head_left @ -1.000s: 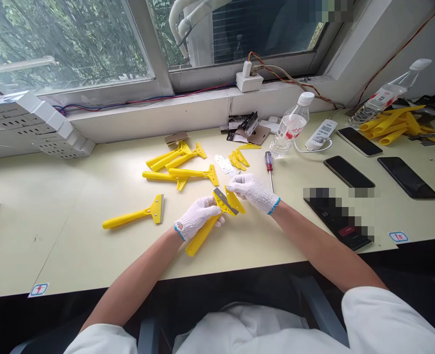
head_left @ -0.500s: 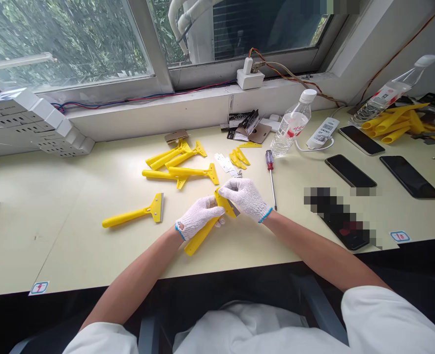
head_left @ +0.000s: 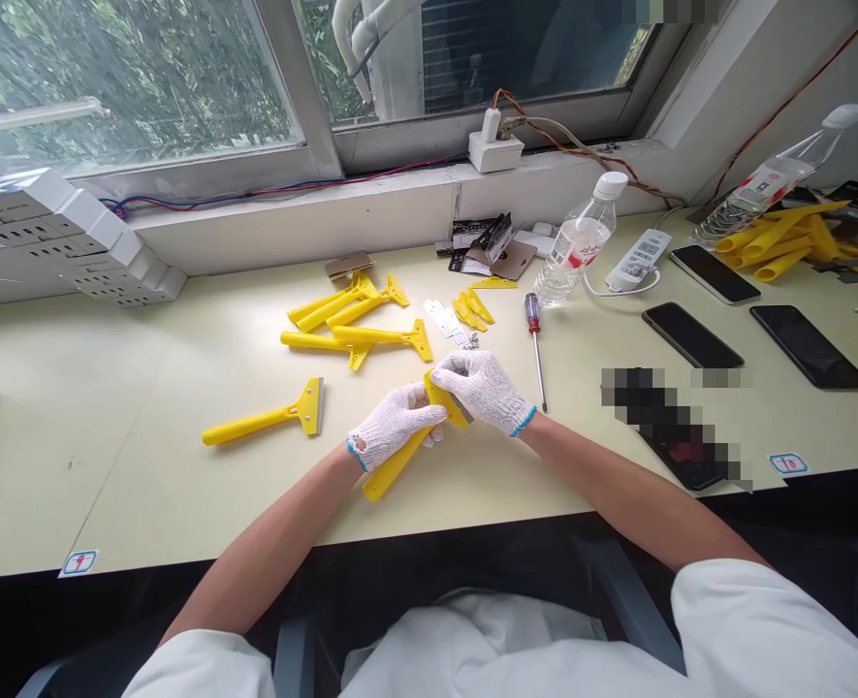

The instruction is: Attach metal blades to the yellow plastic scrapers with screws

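My left hand (head_left: 397, 427), in a white knit glove with a hole near the wrist, is closed round a yellow scraper (head_left: 394, 471). The handle slants down to the left, and a grey blade shows at its head. My right hand (head_left: 481, 386), gloved too, has its fingers pinched together at the scraper's head; what is between the fingertips is hidden. Just beyond my hands lie small screws (head_left: 471, 341), white blades (head_left: 444, 322) and small yellow plates (head_left: 474, 310). A scraper with a blade fitted (head_left: 272, 422) lies to the left.
Several yellow scraper handles (head_left: 348, 315) lie behind my left hand. To the right are a screwdriver (head_left: 535, 344), a water bottle (head_left: 578, 242), a power strip (head_left: 639, 260) and phones (head_left: 692, 335). More yellow handles (head_left: 784, 242) are piled at the far right. White boxes (head_left: 72, 242) stand left.
My hands and the scraper stay in nearly the same pose. The whole view has shifted very slightly.
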### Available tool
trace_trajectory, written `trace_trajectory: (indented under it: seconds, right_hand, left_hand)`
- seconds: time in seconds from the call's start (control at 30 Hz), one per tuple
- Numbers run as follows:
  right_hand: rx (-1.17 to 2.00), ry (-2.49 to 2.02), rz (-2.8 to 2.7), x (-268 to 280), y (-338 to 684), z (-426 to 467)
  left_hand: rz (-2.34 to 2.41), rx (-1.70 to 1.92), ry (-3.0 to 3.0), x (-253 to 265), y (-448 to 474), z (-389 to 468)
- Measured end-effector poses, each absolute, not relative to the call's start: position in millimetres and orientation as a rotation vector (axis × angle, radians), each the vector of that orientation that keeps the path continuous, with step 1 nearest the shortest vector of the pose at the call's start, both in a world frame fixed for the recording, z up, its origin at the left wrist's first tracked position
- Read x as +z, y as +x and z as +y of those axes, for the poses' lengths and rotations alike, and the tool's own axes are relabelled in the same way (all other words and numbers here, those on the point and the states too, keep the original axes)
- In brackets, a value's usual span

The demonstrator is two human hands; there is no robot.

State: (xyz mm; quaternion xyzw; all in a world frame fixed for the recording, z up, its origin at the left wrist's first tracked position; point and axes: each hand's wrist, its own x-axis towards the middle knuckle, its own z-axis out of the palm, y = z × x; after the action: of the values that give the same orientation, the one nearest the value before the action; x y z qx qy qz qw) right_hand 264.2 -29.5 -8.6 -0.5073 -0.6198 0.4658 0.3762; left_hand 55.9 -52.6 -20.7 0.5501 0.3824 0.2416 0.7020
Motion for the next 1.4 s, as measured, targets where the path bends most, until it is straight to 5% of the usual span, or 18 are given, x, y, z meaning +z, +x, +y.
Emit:
trace_trajectory:
  seconds: [0.7, 1.0, 1.4]
  right_hand:
    - [1.042, -1.293, -1.597, -22, 258, -30]
    - [1.438, -1.244, -1.715, -16, 274, -22]
    - [1.478, -1.246, -1.707, -14, 275, -22]
  left_hand:
    - [0.908, 0.552, 1.24, -20, 59, -54]
    - [0.878, 0.528, 1.255, -15, 58, -54]
    - [0.814, 0.501, 1.224, -23, 52, -55]
